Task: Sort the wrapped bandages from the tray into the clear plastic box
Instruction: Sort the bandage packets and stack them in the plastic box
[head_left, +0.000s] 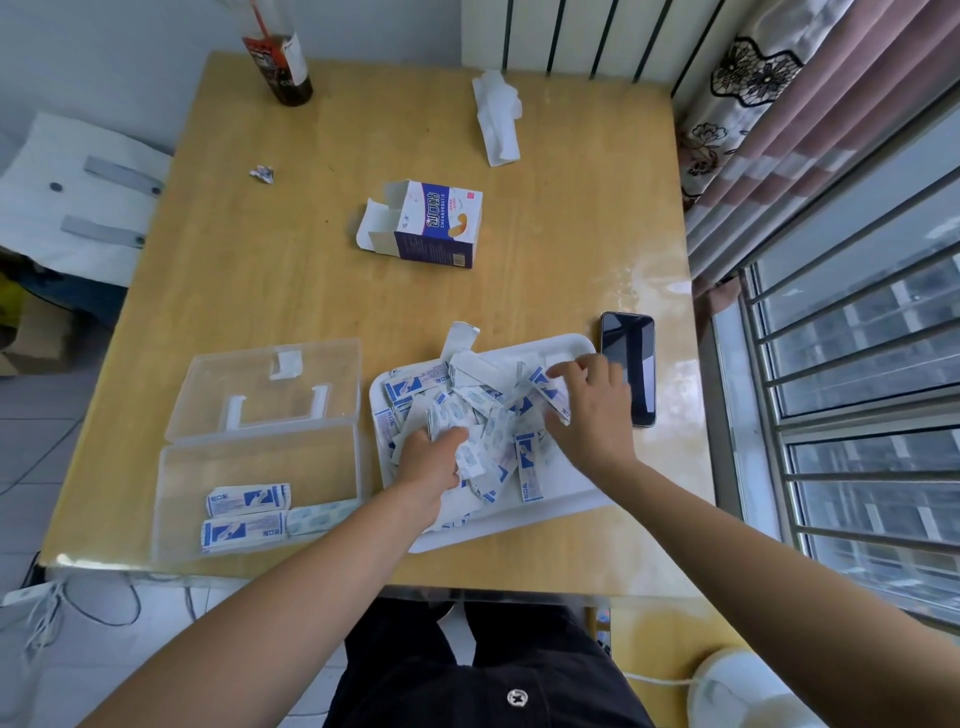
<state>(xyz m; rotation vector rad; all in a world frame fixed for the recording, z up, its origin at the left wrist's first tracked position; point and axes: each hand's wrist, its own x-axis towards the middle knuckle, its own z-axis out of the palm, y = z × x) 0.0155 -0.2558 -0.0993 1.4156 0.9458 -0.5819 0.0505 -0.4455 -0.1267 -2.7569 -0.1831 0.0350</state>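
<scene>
A white tray near the table's front edge holds a loose heap of several blue-and-white wrapped bandages. My left hand is in the heap and grips a small bunch of bandages. Over the tray's right side, my right hand pinches a bandage between thumb and fingers. Left of the tray stands the clear plastic box with its lid folded open behind it. A few wrapped bandages lie inside the box along its front.
A dark phone lies just right of the tray. An opened bandage carton sits mid-table, with a crumpled wrapper, a tissue and a drink bottle farther back. A window grille runs along the right.
</scene>
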